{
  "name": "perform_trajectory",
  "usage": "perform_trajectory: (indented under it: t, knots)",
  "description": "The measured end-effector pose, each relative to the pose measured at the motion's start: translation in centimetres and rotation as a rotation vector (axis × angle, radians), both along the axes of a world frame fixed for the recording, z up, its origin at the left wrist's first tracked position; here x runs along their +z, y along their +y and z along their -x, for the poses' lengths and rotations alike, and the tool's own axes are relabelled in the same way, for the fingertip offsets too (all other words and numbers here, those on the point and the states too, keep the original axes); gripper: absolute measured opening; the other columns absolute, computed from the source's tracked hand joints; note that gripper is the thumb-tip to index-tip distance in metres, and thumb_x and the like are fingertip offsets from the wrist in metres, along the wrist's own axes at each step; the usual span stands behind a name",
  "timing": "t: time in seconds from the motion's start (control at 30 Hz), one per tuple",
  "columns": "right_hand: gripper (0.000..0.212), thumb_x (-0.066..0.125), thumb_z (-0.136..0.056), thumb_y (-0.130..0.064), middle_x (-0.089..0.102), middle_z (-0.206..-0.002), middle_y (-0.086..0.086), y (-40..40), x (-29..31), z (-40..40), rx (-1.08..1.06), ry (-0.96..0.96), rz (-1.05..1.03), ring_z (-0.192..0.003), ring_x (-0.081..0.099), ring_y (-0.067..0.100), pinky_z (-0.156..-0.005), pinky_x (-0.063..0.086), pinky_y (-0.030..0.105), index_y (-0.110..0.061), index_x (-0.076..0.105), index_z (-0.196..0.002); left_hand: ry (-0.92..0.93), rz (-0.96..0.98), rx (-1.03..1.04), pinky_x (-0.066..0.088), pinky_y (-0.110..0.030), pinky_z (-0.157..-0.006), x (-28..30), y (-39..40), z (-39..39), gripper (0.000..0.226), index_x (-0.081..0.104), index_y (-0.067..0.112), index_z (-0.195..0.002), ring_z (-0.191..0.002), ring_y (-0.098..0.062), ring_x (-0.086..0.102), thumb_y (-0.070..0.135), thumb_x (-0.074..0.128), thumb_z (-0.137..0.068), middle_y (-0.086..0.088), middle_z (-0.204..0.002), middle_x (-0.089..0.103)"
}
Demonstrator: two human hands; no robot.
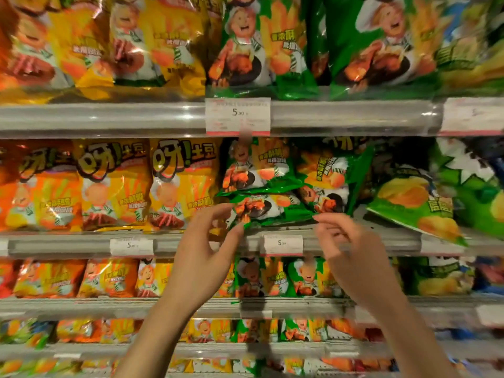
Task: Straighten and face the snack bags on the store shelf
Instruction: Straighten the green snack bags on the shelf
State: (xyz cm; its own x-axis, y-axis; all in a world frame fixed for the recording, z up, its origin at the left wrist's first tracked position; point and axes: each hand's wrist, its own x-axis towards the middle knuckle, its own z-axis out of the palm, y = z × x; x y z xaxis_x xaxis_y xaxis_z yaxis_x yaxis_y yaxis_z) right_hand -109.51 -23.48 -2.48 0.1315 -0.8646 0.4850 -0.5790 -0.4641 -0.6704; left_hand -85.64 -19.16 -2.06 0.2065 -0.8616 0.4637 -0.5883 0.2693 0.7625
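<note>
A green snack bag [268, 207] lies flat at the front of the middle shelf [68, 245], its lower edge over the shelf lip. My left hand [203, 253] pinches its lower left corner between thumb and fingers. My right hand [351, 252] pinches its lower right corner. Behind it another green bag [253, 166] leans back, and a third green bag [326, 181] lies tipped on its side. Upright yellow snack bags [181, 184] stand in a row to the left.
A lighter green chip bag [414, 205] leans out over the shelf edge at the right. Price tags [283, 244] hang on the shelf rails. Full rows of bags fill the upper shelf [109, 115] and the lower shelves [81, 304].
</note>
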Motion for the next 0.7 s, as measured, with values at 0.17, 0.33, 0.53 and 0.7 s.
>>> perform_trajectory:
  t: [0.17, 0.33, 0.53, 0.7]
  knots:
    - [0.022, 0.056, -0.097, -0.018, 0.065, -0.109, 0.004, -2.9, 2.8, -1.3, 0.014, 0.305, 0.479, -0.107, 0.058, 0.020, -0.096, 0.047, 0.041, -0.006, 0.068, -0.111, -0.290, 0.166, 0.042, 0.035, -0.035, -0.113, 2.0, -4.5, 0.4, 0.054, 0.049, 0.028, -0.140, -0.136, -0.015, 0.035, 0.045, 0.064, -0.092, 0.003, -0.143, 0.038]
    - [0.039, 0.059, -0.091, -0.031, 0.052, -0.139, 0.013, -6.0, 5.0, -2.5, -0.270, 0.690, 0.435, -0.135, 0.039, 0.033, -0.117, 0.026, 0.053, -0.012, 0.064, -0.124, -0.561, 0.154, 0.085, 0.024, -0.047, -0.119, 2.1, -8.3, 0.5, 0.075, 0.038, 0.022, -0.147, -0.147, -0.034, 0.021, 0.067, 0.051, -0.089, -0.017, -0.157, 0.026]
    - [0.057, 0.060, -0.086, -0.047, 0.050, -0.142, 0.018, -8.4, 5.4, -0.8, -0.428, 0.919, 0.334, -0.138, 0.037, 0.037, -0.115, 0.018, 0.059, -0.017, 0.055, -0.134, -0.636, 0.021, -0.001, 0.022, -0.054, -0.121, 1.2, -9.7, -0.2, 0.084, 0.023, 0.032, -0.153, -0.152, -0.031, 0.008, 0.079, 0.038, -0.086, -0.008, -0.164, 0.013]
    - [0.083, 0.058, -0.079, -0.067, 0.046, -0.144, 0.019, -9.6, 5.4, 0.7, -0.471, 0.932, 0.319, -0.135, 0.040, 0.037, -0.112, 0.020, 0.054, -0.020, 0.042, -0.146, -0.634, 0.048, -0.006, 0.018, -0.048, -0.121, 1.0, -10.0, -0.2, 0.082, 0.023, 0.030, -0.153, -0.152, -0.029, 0.005, 0.074, 0.045, -0.088, -0.007, -0.164, 0.013]
